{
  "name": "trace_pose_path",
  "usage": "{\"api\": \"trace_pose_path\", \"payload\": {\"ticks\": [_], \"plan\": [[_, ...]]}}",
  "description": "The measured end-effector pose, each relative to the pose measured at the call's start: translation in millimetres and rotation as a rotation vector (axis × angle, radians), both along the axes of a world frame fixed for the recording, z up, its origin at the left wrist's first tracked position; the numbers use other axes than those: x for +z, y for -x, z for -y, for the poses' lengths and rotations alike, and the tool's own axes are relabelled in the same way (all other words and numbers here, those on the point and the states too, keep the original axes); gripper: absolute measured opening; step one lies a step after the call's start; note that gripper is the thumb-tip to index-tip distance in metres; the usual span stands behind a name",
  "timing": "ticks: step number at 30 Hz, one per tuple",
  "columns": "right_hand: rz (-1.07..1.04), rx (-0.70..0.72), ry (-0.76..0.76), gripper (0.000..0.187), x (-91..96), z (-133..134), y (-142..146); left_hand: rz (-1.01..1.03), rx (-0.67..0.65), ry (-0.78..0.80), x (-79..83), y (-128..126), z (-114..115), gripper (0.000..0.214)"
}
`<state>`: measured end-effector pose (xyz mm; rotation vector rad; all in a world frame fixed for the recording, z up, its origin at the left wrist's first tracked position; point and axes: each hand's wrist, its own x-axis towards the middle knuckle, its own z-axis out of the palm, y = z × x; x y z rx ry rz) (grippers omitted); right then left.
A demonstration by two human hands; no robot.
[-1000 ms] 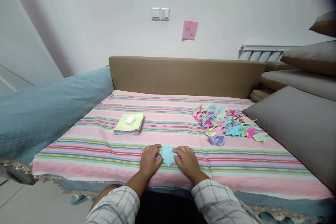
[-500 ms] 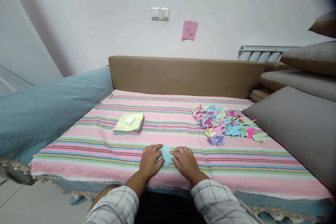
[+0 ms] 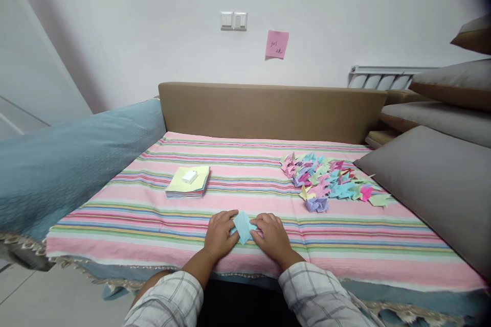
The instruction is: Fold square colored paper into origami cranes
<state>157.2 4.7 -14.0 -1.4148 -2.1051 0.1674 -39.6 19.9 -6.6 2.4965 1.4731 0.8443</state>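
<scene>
A light blue piece of folded paper, roughly diamond-shaped, lies on the striped cloth near its front edge. My left hand grips the paper's left side, with the fingers curled and the thumb at its lower left edge. From the other side, my right hand pinches the right corner between thumb and fingers. The fingertips partly cover both side corners. To the right, beyond my hands, lies a pile of small folded paper figures in several colours.
A stack of square paper with a white block on top sits to the left. Grey cushions are piled at the right. A brown backrest borders the far side, and a blue-covered armrest the left.
The diamond of blue paper looks wider between my fingers, with more of its right corner showing. My hands have hardly moved.
</scene>
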Motion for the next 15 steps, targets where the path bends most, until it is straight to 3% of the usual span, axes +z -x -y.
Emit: {"api": "trace_pose_path", "payload": {"ticks": [15], "plan": [[0.105,0.087,-0.017,0.021,2.8,1,-1,0.050,0.034,0.204,1.6,-2,-12,0.022]]}}
